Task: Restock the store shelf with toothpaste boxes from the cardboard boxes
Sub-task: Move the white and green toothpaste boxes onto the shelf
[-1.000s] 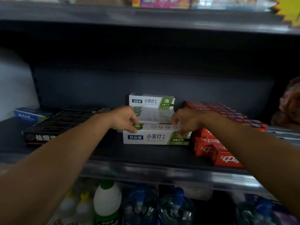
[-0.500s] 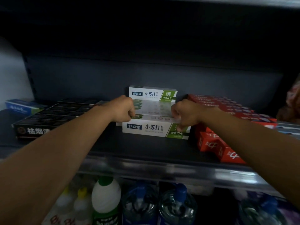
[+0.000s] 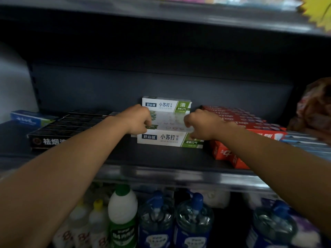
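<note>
White-and-green toothpaste boxes lie in a row on the dark shelf (image 3: pixel 161 158). The front box (image 3: pixel 168 139) faces me, and a raised box (image 3: pixel 166 104) stands at the back of the row. My left hand (image 3: pixel 138 120) grips the left end of the boxes in the middle of the row (image 3: pixel 170 123). My right hand (image 3: pixel 200 125) grips their right end, fingers curled over the top. No cardboard box shows in the head view.
Black toothpaste boxes (image 3: pixel 59 133) lie left of the row, with a blue box (image 3: pixel 30 119) behind them. Red boxes (image 3: pixel 238 122) lie right of it. Bleach bottle (image 3: pixel 122 215) and blue-capped water jugs (image 3: pixel 193 221) stand on the shelf below. An upper shelf (image 3: pixel 161 13) hangs overhead.
Both hands stay at the ends of the white-and-green boxes. The view dipped and then rose again; the boxes show no clear shift.
</note>
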Demonstrator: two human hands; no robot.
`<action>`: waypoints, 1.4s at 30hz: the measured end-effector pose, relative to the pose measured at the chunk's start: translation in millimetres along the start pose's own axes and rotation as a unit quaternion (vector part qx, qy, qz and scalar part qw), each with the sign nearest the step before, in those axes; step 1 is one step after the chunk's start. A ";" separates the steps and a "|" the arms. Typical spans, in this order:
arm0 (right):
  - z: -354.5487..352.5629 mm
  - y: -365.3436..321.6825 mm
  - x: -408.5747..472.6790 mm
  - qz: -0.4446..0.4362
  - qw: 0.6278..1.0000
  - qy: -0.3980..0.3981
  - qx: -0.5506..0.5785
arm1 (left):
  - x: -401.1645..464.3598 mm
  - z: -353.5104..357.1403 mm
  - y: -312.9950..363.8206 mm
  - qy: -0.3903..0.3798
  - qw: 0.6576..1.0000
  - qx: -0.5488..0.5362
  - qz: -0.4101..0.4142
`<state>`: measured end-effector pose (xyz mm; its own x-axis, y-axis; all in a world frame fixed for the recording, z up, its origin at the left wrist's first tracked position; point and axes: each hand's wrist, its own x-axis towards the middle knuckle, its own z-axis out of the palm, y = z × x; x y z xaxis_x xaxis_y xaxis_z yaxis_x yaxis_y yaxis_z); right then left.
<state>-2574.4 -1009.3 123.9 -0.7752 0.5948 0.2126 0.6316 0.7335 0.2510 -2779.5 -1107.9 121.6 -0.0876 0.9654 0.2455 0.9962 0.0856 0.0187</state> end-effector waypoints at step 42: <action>380.8 -256.8 -228.9 -0.024 0.942 -0.292 0.167 | -284.8 344.5 -22.1 -0.351 0.923 -0.122 0.101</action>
<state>-2561.6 -1208.6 -348.8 -0.7364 0.5656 -0.3712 0.6333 0.7693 -0.0840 -2777.5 -1299.9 -282.6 0.2056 0.8841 -0.4197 0.9557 -0.0889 0.2807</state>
